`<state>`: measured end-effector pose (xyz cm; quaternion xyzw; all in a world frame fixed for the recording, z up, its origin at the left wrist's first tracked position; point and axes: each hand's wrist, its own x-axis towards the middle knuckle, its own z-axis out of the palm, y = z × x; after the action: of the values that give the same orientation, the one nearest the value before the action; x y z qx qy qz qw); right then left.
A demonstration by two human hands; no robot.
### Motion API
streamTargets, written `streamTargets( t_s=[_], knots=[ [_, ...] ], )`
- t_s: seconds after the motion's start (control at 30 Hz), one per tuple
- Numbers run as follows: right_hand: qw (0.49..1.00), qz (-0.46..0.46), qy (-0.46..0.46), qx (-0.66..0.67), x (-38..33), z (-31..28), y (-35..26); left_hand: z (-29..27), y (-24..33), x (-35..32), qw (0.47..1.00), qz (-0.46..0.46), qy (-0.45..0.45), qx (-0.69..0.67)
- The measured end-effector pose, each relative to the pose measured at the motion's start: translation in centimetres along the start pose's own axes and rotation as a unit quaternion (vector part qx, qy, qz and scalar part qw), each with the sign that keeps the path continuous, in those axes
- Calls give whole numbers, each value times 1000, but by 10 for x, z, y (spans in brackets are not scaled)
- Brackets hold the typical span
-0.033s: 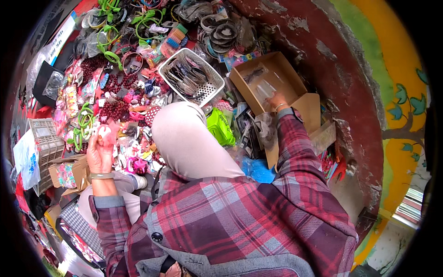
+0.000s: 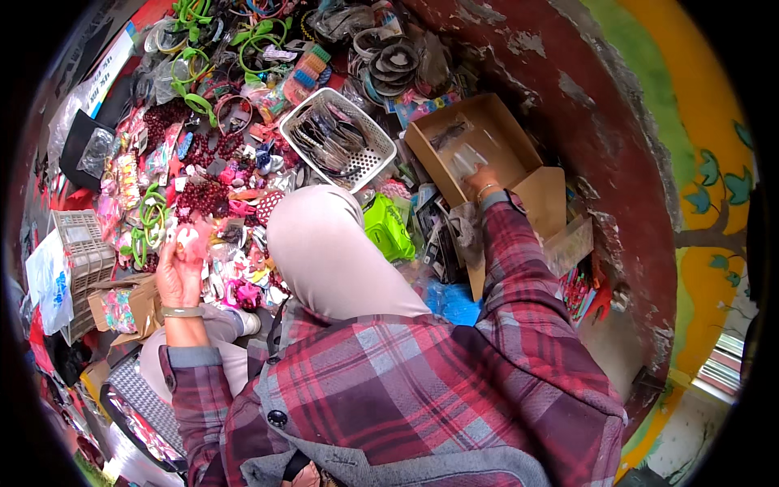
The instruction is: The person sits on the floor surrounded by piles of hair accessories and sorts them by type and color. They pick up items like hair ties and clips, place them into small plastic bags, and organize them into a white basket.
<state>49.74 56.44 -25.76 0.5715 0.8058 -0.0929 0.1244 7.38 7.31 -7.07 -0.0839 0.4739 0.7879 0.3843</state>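
My left hand [image 2: 178, 280] is raised over the spread of goods, fingers closed on a small pink-and-white item [image 2: 191, 238] whose kind I cannot make out. On the right, my right hand [image 2: 484, 179] reaches into an open cardboard box [image 2: 513, 140]. Its fingers are bent at the end of a clear plastic packet [image 2: 466, 160] inside; the fingertips are partly hidden. Thin dark pieces [image 2: 449, 135] lie beside that packet.
A white perforated basket [image 2: 383, 159] with packaged headbands stands beyond my knee. Dark red beads [image 2: 201, 197] and green headbands [image 2: 193, 65] cover the left. A bright green pack [image 2: 388, 227] lies between knee and box. A peeling red wall [image 2: 604, 138] bounds the right.
The whole view has shifted very slightly. Both hands keep their places, the left at the pink-and-white item and the right inside the box.
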Motion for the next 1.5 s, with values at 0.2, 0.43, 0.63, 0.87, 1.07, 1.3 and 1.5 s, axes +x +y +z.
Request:
streamTargets(
  t_s=[0.2, 0.43, 0.63, 0.87, 1.07, 1.3, 1.5],
  knots=[
    [992, -14, 86, -93, 40, 56, 18, 11, -11, 3, 999, -28, 13, 28],
    [996, 84, 34, 26, 21, 34, -22, -6, -22, 2, 997, -23, 52, 42],
    [997, -24, -17, -64, 6, -3, -36, -16, -25, 4, 998, -24, 50, 39],
    [997, 55, 52, 13, 15, -11, -14, -12, -23, 3, 999, -28, 33, 27],
    [982, 74, 149, 90, 19, -44, 26, -7, -14, -6, 1000, -1, 15, 18],
    [873, 60, 23, 484, -11, -131, -10, 39, 7, -45, 999, 50, 6, 18],
    [743, -139, -171, 632, -94, -236, -139, 49, 28, -54, 994, 63, -86, -30]
  ],
)
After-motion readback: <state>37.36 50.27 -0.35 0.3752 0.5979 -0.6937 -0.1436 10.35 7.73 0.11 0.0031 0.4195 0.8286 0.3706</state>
